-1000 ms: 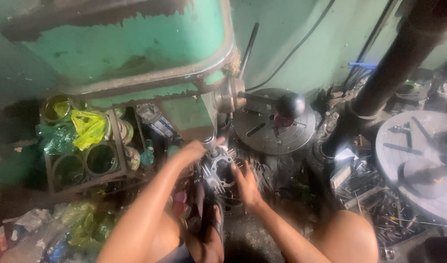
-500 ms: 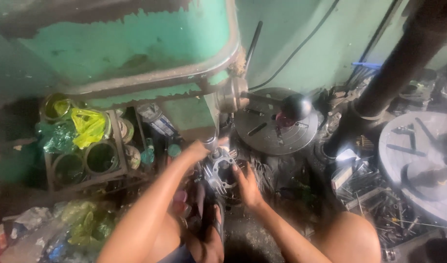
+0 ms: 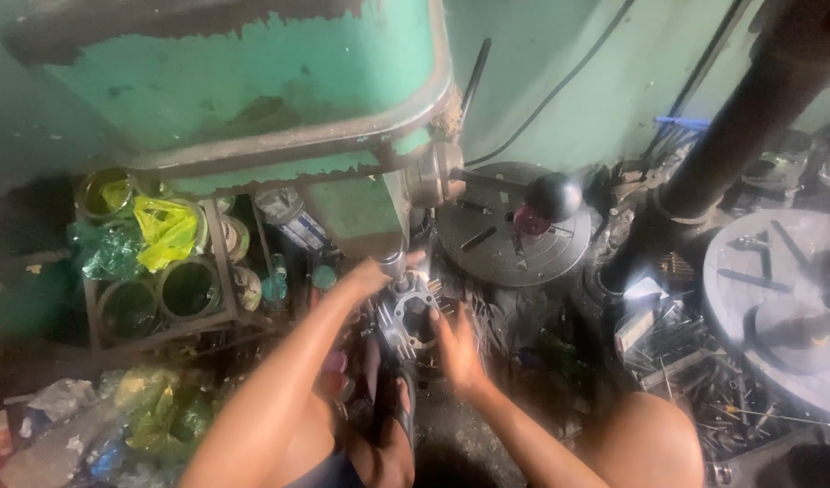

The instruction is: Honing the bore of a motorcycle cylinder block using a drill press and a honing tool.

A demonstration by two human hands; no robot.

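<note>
Below the green drill press (image 3: 252, 99) spindle, the left hand (image 3: 371, 276) is gripping the top of a grey metal casting (image 3: 404, 314) while the right hand (image 3: 458, 351), fingers spread, is steadying its side; it seems positioning is underway, and alignment looks needed next.

Metalworking shop, cramped and grimy. Large green drill press (image 3: 252, 99) with chipped paint fills the upper view; black-knobbed feed lever (image 3: 556, 195) sticks out from its side. Round slotted steel table (image 3: 496, 244) beneath, a second slotted disc (image 3: 776, 271) at right beside a dark steel column (image 3: 722, 154). Metal swarf and scrap (image 3: 695, 380) litter the floor. Rack of tins (image 3: 162, 289) with plastic bags at left.
</note>
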